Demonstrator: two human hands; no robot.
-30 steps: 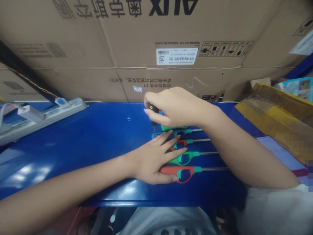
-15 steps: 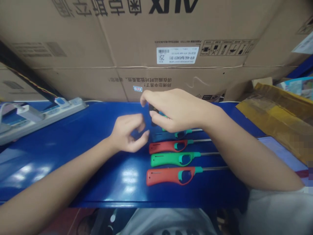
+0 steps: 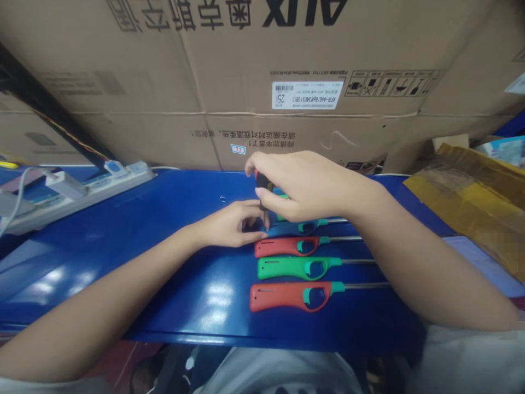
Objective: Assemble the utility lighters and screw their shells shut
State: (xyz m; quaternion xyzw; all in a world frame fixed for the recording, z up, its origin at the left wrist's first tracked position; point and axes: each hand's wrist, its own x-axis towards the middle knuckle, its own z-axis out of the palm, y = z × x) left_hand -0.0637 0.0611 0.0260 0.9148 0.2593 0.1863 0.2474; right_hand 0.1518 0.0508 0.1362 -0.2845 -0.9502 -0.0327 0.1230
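Fingers of right hand clench a screwdriver; left hand pinches the blue lighter on the counter.

Light: bright, even, from above.
Glare: white patches on the glossy table, strongest at the front and left.
Shadows: soft, faint, under the lighters.
Distortion: wide-angle; box edges bow toward the corners.
Focus: centre sharp, edges softer.
Mosaic: pixelated patch at the right edge.
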